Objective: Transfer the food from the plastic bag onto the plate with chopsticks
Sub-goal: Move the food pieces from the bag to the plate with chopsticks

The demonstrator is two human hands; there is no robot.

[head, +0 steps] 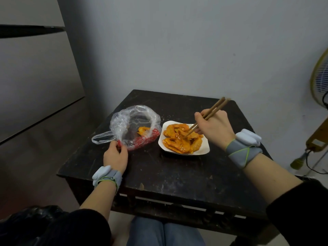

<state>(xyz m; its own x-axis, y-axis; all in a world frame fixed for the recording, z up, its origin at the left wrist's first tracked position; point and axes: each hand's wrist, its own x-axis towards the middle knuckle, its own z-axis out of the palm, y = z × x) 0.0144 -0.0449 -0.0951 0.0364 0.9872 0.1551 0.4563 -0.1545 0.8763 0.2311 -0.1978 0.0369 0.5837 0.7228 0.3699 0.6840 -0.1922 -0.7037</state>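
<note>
A clear plastic bag [131, 121] with red print lies open on the dark table, and a small orange piece of food [142, 130] sits inside it. My left hand [115, 155] pinches the bag's near edge. To the right stands a white plate [202, 150] heaped with orange, sauce-coated food [179, 141]. My right hand [213, 125] grips a pair of brown chopsticks [211, 110], whose tips touch the food on the plate.
The small dark wooden table [159, 174] stands against a grey wall. A fan [319, 77] and a yellow device with cables stand at the right. Grey panels fill the left side. My knees are under the table's front edge.
</note>
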